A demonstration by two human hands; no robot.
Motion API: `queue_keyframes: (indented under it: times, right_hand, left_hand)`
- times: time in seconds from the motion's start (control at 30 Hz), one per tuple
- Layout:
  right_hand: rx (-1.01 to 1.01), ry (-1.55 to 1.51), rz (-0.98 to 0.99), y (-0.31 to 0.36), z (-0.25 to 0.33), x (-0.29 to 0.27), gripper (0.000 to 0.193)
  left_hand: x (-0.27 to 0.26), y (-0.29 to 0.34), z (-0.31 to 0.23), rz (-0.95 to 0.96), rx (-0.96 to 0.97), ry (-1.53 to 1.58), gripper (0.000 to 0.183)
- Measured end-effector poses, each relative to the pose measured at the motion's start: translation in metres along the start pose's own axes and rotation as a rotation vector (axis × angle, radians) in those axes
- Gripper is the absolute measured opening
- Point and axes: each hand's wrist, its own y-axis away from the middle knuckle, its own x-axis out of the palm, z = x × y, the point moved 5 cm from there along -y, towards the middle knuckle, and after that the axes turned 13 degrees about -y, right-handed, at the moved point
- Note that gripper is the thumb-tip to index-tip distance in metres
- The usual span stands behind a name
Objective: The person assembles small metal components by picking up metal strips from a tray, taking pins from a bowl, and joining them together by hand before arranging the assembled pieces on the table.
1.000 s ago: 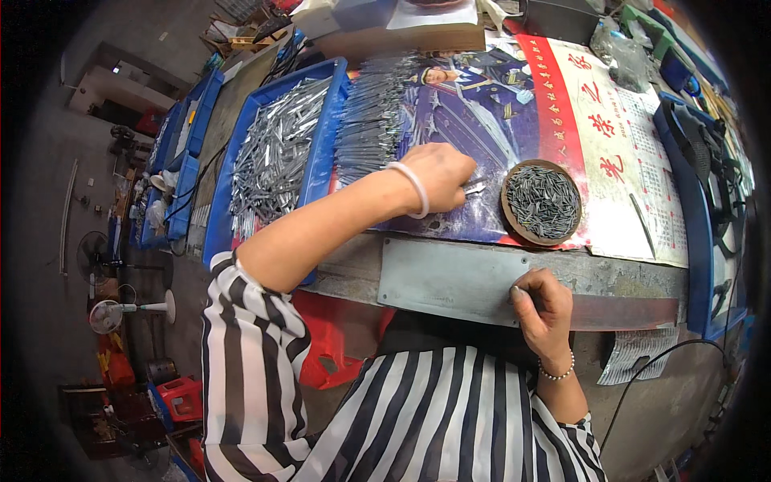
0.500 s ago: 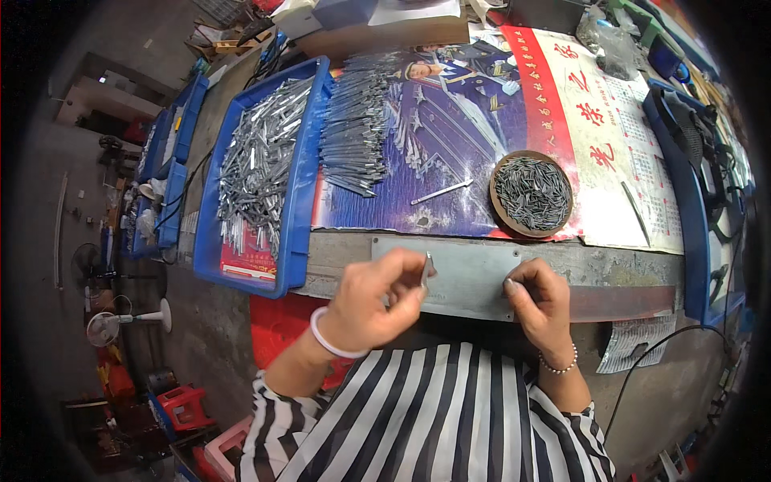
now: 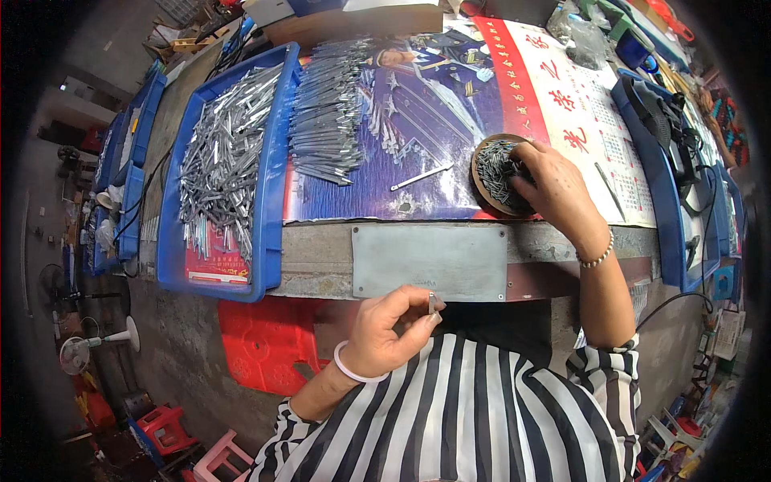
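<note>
My left hand (image 3: 393, 331), low in front of the striped shirt, pinches a small metal strip (image 3: 434, 304) upright between thumb and fingertips. Up on the bench, my right hand (image 3: 556, 189) reaches into a round brown bowl (image 3: 479, 191) full of small grey metal pins (image 3: 495, 170). Its fingers curl down among the pins, and the fingertips are partly hidden. A flat grey metal plate (image 3: 430, 261) lies at the bench's front edge, just beyond my left hand. One loose metal strip (image 3: 422, 177) rests on the poster, left of the bowl.
A blue tray (image 3: 273, 233) heaped with metal strips (image 3: 229, 145) stands at left. Beside it, more strips (image 3: 325, 120) lie in a stacked row on the poster (image 3: 434, 96). Another blue bin (image 3: 671, 241) with black straps is at right. A red stool (image 3: 261, 345) stands below the bench.
My right hand has moved from the plate's right end up and forward into the bowl. The left hand has drawn back toward my body, still pinching the strip. The whole view has shifted slightly.
</note>
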Motion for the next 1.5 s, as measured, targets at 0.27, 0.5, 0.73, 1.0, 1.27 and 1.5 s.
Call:
queue_keyframes:
  times: [0.27, 0.5, 0.73, 1.0, 1.27, 1.5]
  right_hand:
    - [0.031, 0.185, 0.048, -0.011, -0.016, 0.017, 0.018]
    - [0.042, 0.049, -0.003, -0.009, -0.02, 0.008, 0.015]
    - [0.113, -0.258, -0.113, -0.008, -0.025, -0.007, 0.012]
    - [0.14, -0.401, -0.185, -0.009, -0.026, -0.014, 0.01]
    - [0.157, -0.968, -0.088, 0.01, 0.004, -0.015, 0.016]
    - [0.234, -1.3, 0.24, 0.057, 0.056, 0.012, 0.013]
  left_hand:
    - [-0.002, -0.004, 0.002, -0.036, -0.014, 0.042, 0.015]
    - [0.004, -0.022, -0.004, 0.027, -0.005, 0.045, 0.019]
    - [0.019, -0.039, -0.01, 0.056, 0.027, 0.142, 0.02]
    - [0.03, -0.043, -0.007, 0.126, -0.028, 0.274, 0.013]
    - [0.025, -0.038, -0.009, 0.028, 0.098, 0.106, 0.012]
    - [0.021, -0.031, -0.001, 0.018, 0.027, 0.102, 0.014]
